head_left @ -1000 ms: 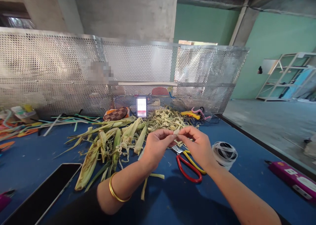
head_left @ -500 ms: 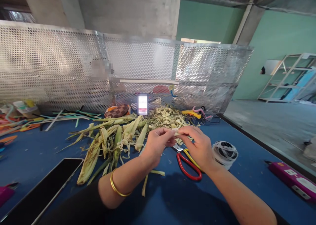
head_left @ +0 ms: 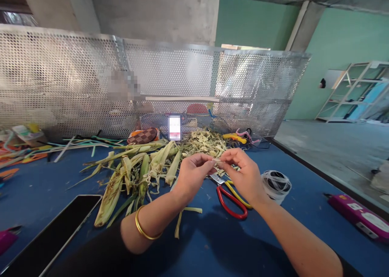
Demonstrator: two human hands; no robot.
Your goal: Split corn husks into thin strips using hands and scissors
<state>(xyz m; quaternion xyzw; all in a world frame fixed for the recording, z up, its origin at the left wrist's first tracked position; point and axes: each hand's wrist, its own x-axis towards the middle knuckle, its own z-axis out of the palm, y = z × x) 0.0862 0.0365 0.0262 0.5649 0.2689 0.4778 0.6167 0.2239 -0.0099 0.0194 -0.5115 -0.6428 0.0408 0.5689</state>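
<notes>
Between the fingertips of both hands is a small pale strip of corn husk [head_left: 216, 160], mostly covered by the fingers. My left hand [head_left: 194, 173] pinches one end of it, and my right hand [head_left: 241, 171] pinches the other. Scissors [head_left: 232, 204] with one red and one yellow handle lie on the table just below the hands, blades partly hidden. Left of my left hand spreads a pile of corn husks [head_left: 136, 171]. Behind the hands sits a heap of shredded husk bits [head_left: 206, 141]. A loose husk strip [head_left: 179, 220] lies below my left wrist.
A spool of clear strapping [head_left: 276, 186] stands right of my right hand. At the left front lies a large dark phone or tablet [head_left: 57, 232]. A purple tool [head_left: 358, 216] is at the right edge. A perforated metal screen [head_left: 170, 74] borders the table's back.
The husk strip was more visible a second ago, standing up between the fingertips; now it lies flatter and more covered. Both hands stay in nearly the same place, and the view shifts slightly.
</notes>
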